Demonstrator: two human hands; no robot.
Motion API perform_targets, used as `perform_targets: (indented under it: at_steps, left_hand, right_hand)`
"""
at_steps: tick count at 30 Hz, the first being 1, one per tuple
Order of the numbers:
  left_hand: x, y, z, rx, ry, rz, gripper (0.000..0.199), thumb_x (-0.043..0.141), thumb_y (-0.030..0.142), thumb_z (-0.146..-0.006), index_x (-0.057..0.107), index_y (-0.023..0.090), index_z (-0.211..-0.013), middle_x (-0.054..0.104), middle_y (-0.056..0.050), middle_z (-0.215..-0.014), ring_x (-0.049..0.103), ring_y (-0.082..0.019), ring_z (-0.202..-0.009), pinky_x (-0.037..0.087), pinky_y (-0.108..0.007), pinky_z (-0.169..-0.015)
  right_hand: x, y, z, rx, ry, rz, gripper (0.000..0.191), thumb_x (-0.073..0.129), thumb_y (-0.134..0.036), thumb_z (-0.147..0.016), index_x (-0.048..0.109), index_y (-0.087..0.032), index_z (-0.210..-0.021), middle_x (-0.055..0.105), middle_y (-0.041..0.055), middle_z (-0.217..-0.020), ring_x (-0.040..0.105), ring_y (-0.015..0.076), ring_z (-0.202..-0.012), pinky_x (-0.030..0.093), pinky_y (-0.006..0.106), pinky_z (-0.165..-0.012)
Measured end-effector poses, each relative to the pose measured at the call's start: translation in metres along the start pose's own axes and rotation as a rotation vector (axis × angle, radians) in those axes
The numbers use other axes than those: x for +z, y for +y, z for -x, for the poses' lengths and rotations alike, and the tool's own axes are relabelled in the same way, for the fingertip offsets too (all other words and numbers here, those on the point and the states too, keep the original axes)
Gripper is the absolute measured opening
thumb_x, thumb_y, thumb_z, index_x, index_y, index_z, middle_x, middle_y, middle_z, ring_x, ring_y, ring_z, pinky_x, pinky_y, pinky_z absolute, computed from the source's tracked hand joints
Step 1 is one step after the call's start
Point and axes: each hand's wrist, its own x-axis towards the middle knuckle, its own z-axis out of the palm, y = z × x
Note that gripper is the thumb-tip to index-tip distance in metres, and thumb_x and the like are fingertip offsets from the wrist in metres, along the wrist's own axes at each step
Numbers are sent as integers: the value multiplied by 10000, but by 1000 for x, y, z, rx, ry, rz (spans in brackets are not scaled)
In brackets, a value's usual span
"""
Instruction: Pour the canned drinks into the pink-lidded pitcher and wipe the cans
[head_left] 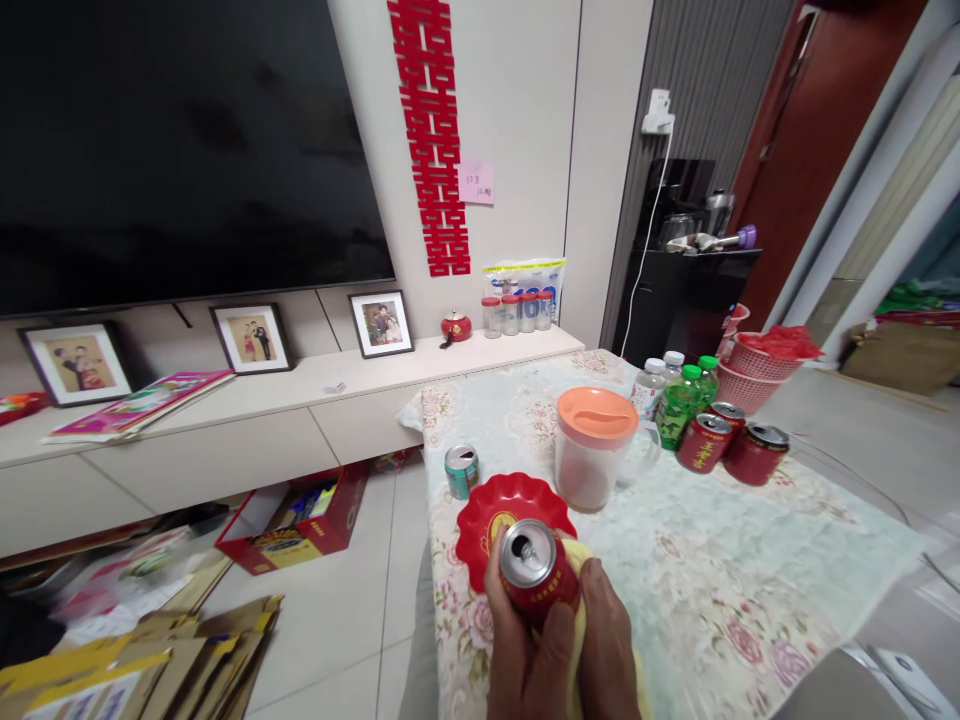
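Observation:
An opened red can (553, 590) with a silver top is held upright near the bottom middle of the view. My left hand (517, 650) wraps round its left and front side. On its right, my right hand (609, 640) presses a pale yellow cloth (577, 552) against the can. Just behind the can lies a red scalloped plate (476, 520) on the flowered tablecloth (697, 560). A small teal can (461, 472) stands beyond the plate, and a clear pitcher (589, 465) with an orange lid is to its right.
Several bottles, including a green one (679, 405), and red cans (703, 445) stand at the table's far right. Pink baskets (757, 375) sit beyond. Left are a low cabinet (225, 440), a red box (345, 515) and flattened cardboard (217, 670) on the floor.

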Motion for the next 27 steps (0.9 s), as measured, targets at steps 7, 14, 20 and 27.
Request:
perform_targets:
  at_steps: [7,14,20,27]
  left_hand:
    - [5,5,-10,-20,-44,159,1058,850,483,-700,248,251,-1539,699,-145,-1256,703,-353,-1157,569,-468,-1011]
    - [-4,3,-13,-1,-119,60,1018,856,499,-677,301,204,-1478,694,-164,-1230,682,-358,-1158,513,-478,-1068]
    - [-7,7,-17,-7,-164,-122,909,766,244,-618,358,210,-1430,668,-134,-1284,646,-327,-1211,513,-426,-1068]
    - [-17,2,-22,36,-223,-286,819,692,171,-569,461,203,-1354,667,-110,-1273,615,-333,-1250,447,-451,-1143]
  right_hand:
    - [22,-28,-20,97,-108,-94,471,609,-687,-871,785,-259,-961,800,76,-907,714,338,-1003,597,377,-777]
    - [23,-55,-18,111,-160,-248,374,547,-544,-958,747,-240,-1045,780,66,-1056,723,259,-952,583,331,-843]
    - [16,-54,-28,-35,-171,-195,358,539,-491,-974,766,-227,-1059,774,80,-1100,717,238,-986,579,304,-872]
    - [18,-59,-47,144,-349,-258,482,569,-596,-941,781,-169,-1005,777,102,-995,699,267,-910,563,341,-831]
